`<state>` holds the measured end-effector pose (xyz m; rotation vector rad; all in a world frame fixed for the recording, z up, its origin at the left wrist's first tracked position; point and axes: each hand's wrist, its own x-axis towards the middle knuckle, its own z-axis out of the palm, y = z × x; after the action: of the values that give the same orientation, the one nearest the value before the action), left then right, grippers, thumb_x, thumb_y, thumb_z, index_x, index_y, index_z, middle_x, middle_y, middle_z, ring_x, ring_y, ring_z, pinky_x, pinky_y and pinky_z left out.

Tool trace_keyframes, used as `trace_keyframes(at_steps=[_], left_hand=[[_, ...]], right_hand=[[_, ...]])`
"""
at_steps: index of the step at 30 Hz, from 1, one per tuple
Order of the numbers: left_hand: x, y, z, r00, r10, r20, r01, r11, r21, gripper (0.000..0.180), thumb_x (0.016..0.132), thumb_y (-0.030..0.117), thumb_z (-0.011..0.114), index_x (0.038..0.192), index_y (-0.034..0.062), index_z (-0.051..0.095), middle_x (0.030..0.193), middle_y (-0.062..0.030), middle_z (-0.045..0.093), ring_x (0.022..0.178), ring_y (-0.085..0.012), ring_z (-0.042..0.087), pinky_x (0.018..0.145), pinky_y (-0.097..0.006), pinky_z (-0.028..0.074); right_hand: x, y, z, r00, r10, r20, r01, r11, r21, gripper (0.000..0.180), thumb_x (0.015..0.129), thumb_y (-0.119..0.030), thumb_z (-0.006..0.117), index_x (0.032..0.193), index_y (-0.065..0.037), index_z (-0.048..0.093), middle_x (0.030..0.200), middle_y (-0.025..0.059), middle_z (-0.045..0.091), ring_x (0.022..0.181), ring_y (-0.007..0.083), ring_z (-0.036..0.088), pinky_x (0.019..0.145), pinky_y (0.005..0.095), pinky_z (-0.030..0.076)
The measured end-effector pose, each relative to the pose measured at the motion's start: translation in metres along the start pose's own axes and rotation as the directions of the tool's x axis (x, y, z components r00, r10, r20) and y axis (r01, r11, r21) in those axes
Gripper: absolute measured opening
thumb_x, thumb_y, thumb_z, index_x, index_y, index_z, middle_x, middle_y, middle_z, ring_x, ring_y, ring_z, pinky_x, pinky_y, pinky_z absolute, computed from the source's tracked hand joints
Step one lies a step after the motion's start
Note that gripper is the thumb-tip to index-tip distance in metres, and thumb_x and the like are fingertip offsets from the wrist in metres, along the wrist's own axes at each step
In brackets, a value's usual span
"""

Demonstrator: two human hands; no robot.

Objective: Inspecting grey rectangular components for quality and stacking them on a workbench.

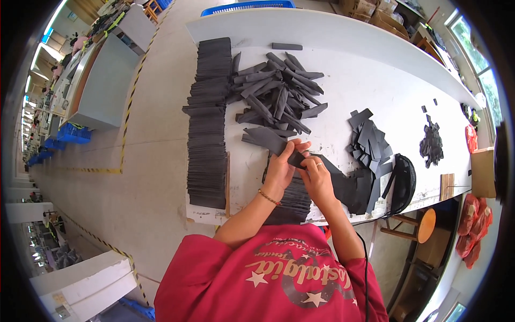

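Both hands hold one dark grey fabric strip (265, 139) over the front of the white table. My left hand (281, 167) is closed around its middle, thumb on top, and the strip's far end sticks out to the upper left. My right hand (317, 180) pinches the near end between thumb and fingers. Just beyond lies a loose heap of rolled or folded dark strips (279, 94). Under my wrists, close to my body, is a stack of dark pieces (289, 201), partly hidden. Larger flat dark pieces (351, 190) lie right of my right hand.
A long row of stacked dark pieces (206, 134) lines the table's left edge. To the right are small dark rectangles (370, 142), tiny dark pieces (431, 142), a black curved case (403, 185) and a wooden block (447, 187). A wooden stool (426, 225) stands beyond the front edge.
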<state>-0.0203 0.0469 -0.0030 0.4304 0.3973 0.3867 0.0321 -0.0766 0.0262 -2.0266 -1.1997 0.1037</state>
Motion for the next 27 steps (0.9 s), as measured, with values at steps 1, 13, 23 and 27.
trace_keyframes(at_steps=[1, 13, 23, 27], left_hand=[[0.002, 0.001, -0.001, 1.000, 0.006, 0.002, -0.006, 1.000, -0.002, 0.030, 0.099, 0.022, 0.053, 0.116, -0.0025, 0.055, 0.108, -0.0189, 0.067, 0.105, -0.0258, 0.063, 0.092, -0.038, 0.049], [0.002, 0.003, 0.011, 0.997, 0.069, 0.032, -0.065, 0.993, -0.102, 0.028, 0.099, 0.026, 0.054, 0.109, 0.0008, 0.060, 0.091, -0.0093, 0.067, 0.094, -0.0278, 0.067, 0.088, -0.037, 0.052], [-0.004, 0.003, 0.015, 0.993, 0.112, -0.035, -0.114, 0.991, -0.070, 0.028, 0.100, 0.026, 0.052, 0.110, 0.0006, 0.059, 0.092, -0.0100, 0.066, 0.096, -0.0264, 0.066, 0.086, -0.035, 0.052], [-0.003, 0.001, 0.014, 0.995, 0.098, -0.037, -0.100, 0.994, -0.046, 0.028, 0.100, 0.025, 0.051, 0.111, 0.0007, 0.059, 0.093, -0.0109, 0.067, 0.096, -0.0260, 0.066, 0.084, -0.034, 0.052]], right_hand=[[0.000, 0.000, -0.001, 1.000, -0.017, -0.023, 0.017, 1.000, -0.004, 0.026, 0.077, -0.001, 0.070, 0.097, -0.003, 0.052, 0.097, 0.0143, 0.059, 0.089, 0.0343, 0.060, 0.070, 0.0423, 0.052], [0.015, -0.005, -0.015, 0.984, -0.140, -0.108, 0.145, 0.989, 0.035, 0.017, 0.077, 0.002, 0.069, 0.089, -0.002, 0.058, 0.092, 0.0130, 0.060, 0.079, 0.0327, 0.061, 0.066, 0.0397, 0.051], [0.014, -0.001, -0.006, 0.986, -0.132, -0.104, 0.138, 0.989, 0.050, 0.020, 0.073, 0.004, 0.070, 0.088, -0.001, 0.058, 0.093, 0.0124, 0.061, 0.081, 0.0324, 0.062, 0.066, 0.0395, 0.052], [0.011, 0.004, -0.004, 0.986, -0.112, -0.120, 0.121, 0.990, 0.077, 0.019, 0.073, 0.004, 0.071, 0.087, -0.001, 0.060, 0.093, 0.0125, 0.061, 0.081, 0.0322, 0.063, 0.067, 0.0391, 0.052]])
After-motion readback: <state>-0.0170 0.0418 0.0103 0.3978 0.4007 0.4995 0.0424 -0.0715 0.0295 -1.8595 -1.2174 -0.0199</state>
